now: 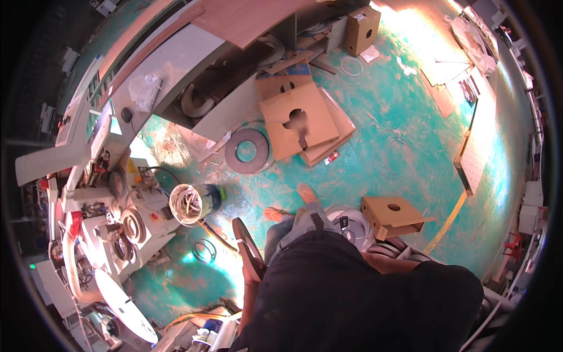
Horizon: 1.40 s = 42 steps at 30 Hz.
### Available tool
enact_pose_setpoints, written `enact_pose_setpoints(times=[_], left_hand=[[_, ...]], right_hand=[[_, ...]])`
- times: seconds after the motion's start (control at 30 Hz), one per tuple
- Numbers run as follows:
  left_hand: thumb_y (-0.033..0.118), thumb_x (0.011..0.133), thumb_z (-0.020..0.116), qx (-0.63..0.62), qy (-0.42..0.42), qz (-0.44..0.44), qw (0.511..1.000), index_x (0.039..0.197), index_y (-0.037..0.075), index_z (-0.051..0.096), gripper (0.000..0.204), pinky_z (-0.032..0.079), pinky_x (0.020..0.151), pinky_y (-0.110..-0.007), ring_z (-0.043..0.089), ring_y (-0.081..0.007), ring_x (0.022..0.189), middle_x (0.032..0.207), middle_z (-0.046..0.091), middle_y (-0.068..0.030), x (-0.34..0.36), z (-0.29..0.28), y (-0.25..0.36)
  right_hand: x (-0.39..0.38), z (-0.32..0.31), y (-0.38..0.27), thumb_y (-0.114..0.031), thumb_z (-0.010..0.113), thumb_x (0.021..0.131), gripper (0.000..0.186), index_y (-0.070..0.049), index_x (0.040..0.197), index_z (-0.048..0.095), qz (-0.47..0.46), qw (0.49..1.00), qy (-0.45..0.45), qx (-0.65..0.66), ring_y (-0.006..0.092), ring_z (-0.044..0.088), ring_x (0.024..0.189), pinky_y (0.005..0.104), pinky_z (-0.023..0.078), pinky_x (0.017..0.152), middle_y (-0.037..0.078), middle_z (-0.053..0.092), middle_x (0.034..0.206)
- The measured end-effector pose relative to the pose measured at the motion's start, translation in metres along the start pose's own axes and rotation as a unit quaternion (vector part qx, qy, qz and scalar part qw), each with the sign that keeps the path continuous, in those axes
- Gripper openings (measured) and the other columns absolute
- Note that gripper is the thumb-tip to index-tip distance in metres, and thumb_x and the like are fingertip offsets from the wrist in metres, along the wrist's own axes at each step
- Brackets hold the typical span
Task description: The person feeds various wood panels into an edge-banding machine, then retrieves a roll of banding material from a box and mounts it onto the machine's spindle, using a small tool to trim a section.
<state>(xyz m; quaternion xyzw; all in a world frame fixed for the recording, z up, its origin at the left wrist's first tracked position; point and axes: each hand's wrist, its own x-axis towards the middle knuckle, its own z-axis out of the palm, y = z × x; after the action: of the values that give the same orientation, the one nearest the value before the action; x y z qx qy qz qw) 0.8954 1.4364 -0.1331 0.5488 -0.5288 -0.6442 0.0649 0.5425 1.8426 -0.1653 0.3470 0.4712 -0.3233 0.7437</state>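
My left hand (251, 277) is low at my left side, closed on a flat brown-grey coil (248, 251) that looks like a roll of edge banding. The coil hangs on edge beside my leg, with a pale strip across it. Of my right arm only the bare forearm (390, 264) shows; the hand itself is hidden by my dark shirt. Near that forearm lie several dark coils (402, 249) and an open cardboard box (396, 216) with a round hole. A pale coil (350, 224) with a small dark object on it lies by my legs.
A bucket (187, 204) of strip offcuts stands ahead left, beside a machine (141, 199) bearing coils. A large grey coil (247, 151) lies on the green floor, touching stacked flat cardboard boxes (299, 120). Beyond is a long workbench (176, 53). A loose black ring (204, 250) lies left.
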Motion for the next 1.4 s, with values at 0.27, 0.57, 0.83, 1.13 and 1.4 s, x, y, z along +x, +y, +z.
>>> enact_pose_setpoints(times=[0.27, 0.57, 0.83, 1.13, 1.4], left_hand=[[0.062, 0.113, 0.052, -0.214, 0.041, -0.184, 0.958, 0.082, 0.004, 0.07, 0.068, 0.049, 0.059, -0.03, 0.065, -0.0154, 0.066, 0.077, 0.069, -0.0067, -0.063, 0.022, 0.059], [0.071, 0.109, 0.052, -0.357, 0.231, -0.185, 0.886, 0.089, 0.004, 0.076, 0.074, 0.05, 0.062, -0.033, 0.065, -0.0176, 0.062, 0.073, 0.069, -0.0051, -0.169, -0.085, -0.036], [0.033, 0.113, 0.051, -0.422, 0.383, -0.009, 0.822, 0.082, 0.003, 0.068, 0.046, 0.049, 0.067, -0.034, 0.062, -0.0207, 0.068, 0.07, 0.063, -0.008, -0.271, -0.167, -0.061], [0.036, 0.106, 0.057, -0.596, 0.454, 0.129, 0.65, 0.089, 0.004, 0.058, 0.036, 0.055, 0.08, -0.035, 0.062, -0.0238, 0.084, 0.073, 0.051, -0.005, -0.347, -0.354, 0.024], [0.045, 0.106, 0.059, -0.557, 0.327, 0.365, 0.67, 0.111, -0.008, 0.064, 0.053, 0.057, 0.057, -0.04, 0.065, -0.0349, 0.093, 0.08, 0.063, -0.0142, -0.418, -0.583, -0.045]], right_hand=[[-0.047, 0.028, -0.092, -0.05, 0.06, 0.108, 0.06, 0.0, 0.14, 0.066, 0.008, 0.967, 0.056, -0.249, 0.0267, 0.073, 0.11, 0.0453, 0.058, 0.099, 0.012, 0.076, 0.124], [-0.02, 0.25, -0.129, -0.039, 0.064, 0.108, 0.046, -0.001, 0.132, 0.071, -0.006, 0.802, 0.023, -0.597, 0.0221, 0.074, 0.104, 0.0409, 0.059, 0.093, 0.007, 0.077, 0.116], [-0.013, 0.455, -0.133, -0.03, 0.067, 0.108, 0.033, -0.002, 0.124, 0.076, 0.014, 0.611, -0.035, -0.791, 0.0181, 0.074, 0.098, 0.037, 0.061, 0.088, 0.003, 0.079, 0.11], [0.083, 0.59, -0.223, -0.03, 0.061, 0.114, 0.029, -0.003, 0.121, 0.068, 0.257, 0.731, 0.099, -0.624, 0.0088, 0.061, 0.068, 0.0242, 0.052, 0.06, 0.0, 0.067, 0.085], [0.202, 0.727, -0.16, -0.034, 0.053, 0.115, 0.029, -0.009, 0.107, 0.066, -0.041, 0.727, 0.111, -0.677, 0.0126, 0.058, 0.06, 0.0295, 0.051, 0.055, 0.0, 0.065, 0.076]])
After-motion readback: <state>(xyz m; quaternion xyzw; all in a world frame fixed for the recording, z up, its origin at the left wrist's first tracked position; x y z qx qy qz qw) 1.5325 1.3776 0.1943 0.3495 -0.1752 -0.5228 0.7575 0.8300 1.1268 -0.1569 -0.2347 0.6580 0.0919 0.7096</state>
